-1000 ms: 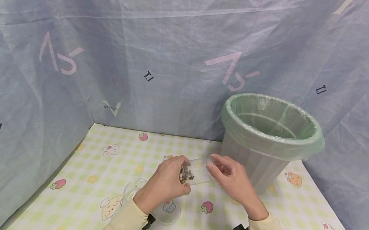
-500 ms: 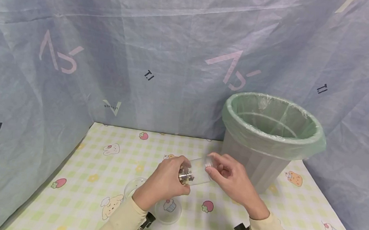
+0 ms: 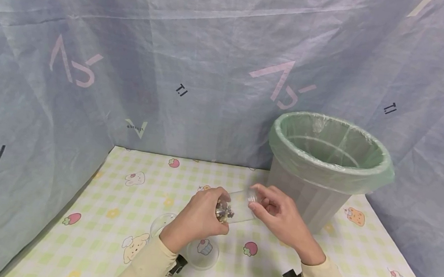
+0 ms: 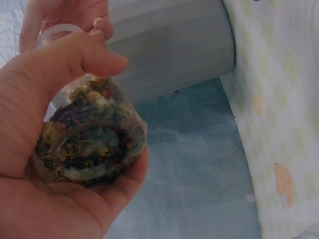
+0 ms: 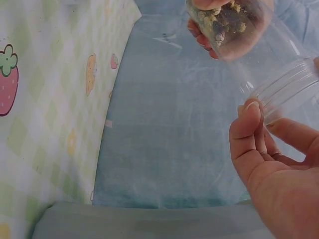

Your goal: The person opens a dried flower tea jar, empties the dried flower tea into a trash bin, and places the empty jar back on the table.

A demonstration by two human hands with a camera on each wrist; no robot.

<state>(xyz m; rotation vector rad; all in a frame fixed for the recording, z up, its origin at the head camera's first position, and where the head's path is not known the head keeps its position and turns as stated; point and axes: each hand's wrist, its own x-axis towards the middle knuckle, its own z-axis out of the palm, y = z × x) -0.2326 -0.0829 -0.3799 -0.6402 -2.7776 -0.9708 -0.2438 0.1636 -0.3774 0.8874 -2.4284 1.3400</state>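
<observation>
A clear plastic jar lies tipped on its side above the table, its ribbed mouth toward the right. Dried flower-like bits, yellowish and dark, are gathered at its base end. My left hand grips that base, fingers and thumb curled round it; the left wrist view shows the bits through the jar's bottom. At the ribbed neck my right hand holds the rim with bent fingers and thumb. On the table under my left wrist lies a clear round disc like a lid.
Partly hidden behind my left forearm is another clear round container. A large grey bin with a green liner stands just beyond my right hand. A patterned cloth covers the table, and grey-blue sheeting hangs around it.
My right fingers have shifted slightly at the neck, so more of its ribs show. A bright glint has appeared over the bits in the jar. My left hand stays almost in place.
</observation>
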